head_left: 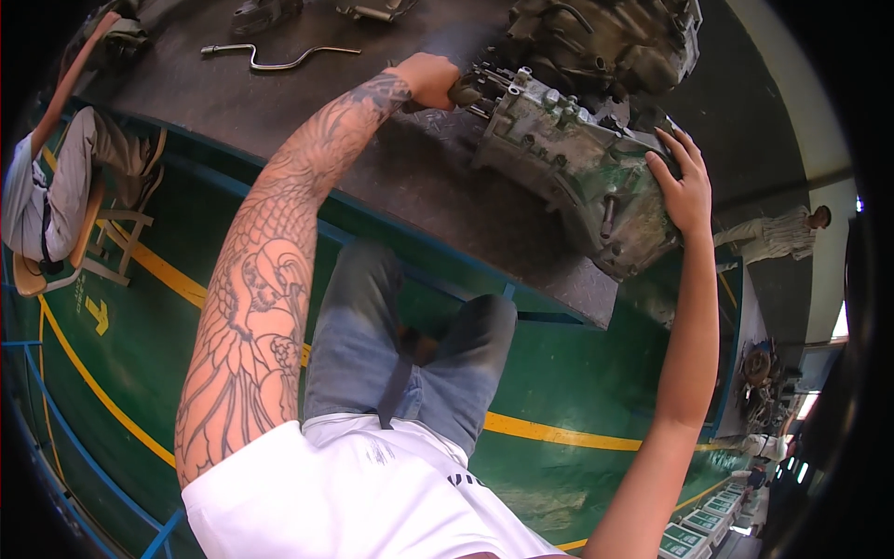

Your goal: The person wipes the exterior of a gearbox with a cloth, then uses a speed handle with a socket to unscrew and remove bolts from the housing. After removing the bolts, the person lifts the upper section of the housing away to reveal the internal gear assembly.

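ok I count two bare hands on my feed, one left hand (430,80) and one right hand (686,191), two bulky metal housings (563,154), one cranked bar (279,67), one near bench (233,102), one chair (86,233), one seated person (79,163), one standing person (790,233). Folks way back? Too tiny to count.

Head-worn fisheye view, facing down — over the wearer's lap (354,345), workbench (438,196) near, green floor (559,373) farther below
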A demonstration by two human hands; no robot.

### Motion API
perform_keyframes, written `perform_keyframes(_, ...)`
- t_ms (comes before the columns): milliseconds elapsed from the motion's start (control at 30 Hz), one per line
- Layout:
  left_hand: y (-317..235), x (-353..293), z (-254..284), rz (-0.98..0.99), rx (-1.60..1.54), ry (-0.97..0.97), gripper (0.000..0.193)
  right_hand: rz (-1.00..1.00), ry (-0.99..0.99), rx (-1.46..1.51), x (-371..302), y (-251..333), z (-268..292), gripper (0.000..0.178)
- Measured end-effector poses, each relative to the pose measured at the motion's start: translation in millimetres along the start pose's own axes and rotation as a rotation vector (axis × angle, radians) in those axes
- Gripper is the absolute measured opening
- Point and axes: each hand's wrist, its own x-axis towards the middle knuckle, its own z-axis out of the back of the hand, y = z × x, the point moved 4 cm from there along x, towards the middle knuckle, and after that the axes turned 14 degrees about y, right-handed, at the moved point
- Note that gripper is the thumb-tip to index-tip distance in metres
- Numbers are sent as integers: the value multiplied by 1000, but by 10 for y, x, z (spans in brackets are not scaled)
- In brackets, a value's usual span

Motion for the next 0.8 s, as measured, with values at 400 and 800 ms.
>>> perform_keyframes(400,102,8,161,28,4,-28,36,6,7,9,0,1,-1,53)
perform_keyframes(800,173,-126,69,4,-20,-138,39,-25,-27,-18,-36,-55,-45,56)
